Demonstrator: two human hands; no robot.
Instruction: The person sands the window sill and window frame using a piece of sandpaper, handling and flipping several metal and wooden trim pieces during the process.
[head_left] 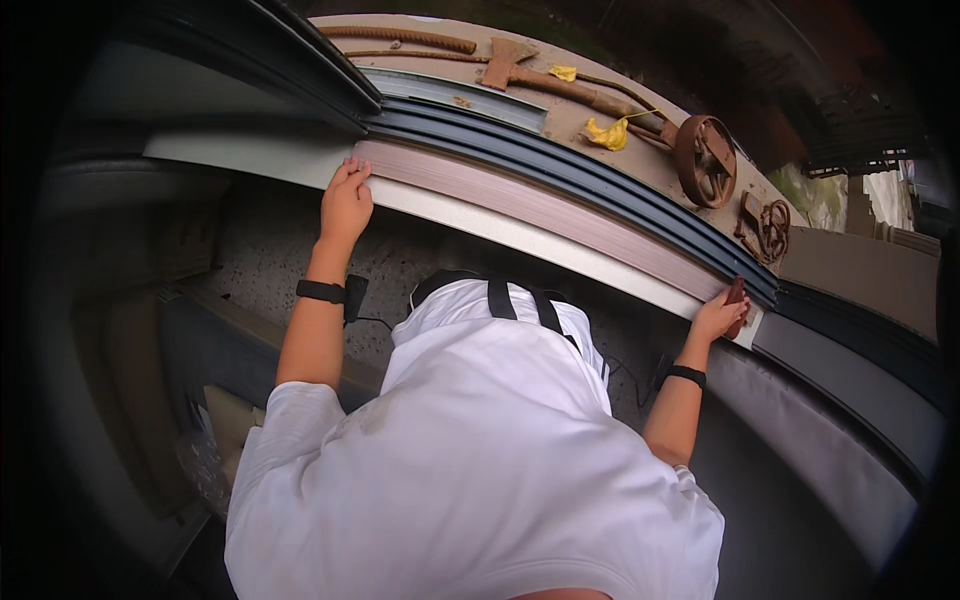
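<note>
A long pale-pink ribbed strip (540, 205) lies along the white window sill (500, 228), against the dark window track. My left hand (347, 205) is at the strip's left end, its fingers curled and pressed together over that edge. At the far right end my right hand (717, 316) is closed around a slim dark-red piece (737, 298), held upright near the strip's end. Whether that piece touches the strip I cannot tell. Both wrists wear black bands.
Dark sliding-window rails (560, 165) run just beyond the strip. On the outer ledge lie a rusty axe (510, 65), a ribbed steel bar (400, 38), yellow leaves (606, 134), a rusty wheel (706, 162) and a rusty chain (772, 228). A dark window frame (300, 60) rises at the left.
</note>
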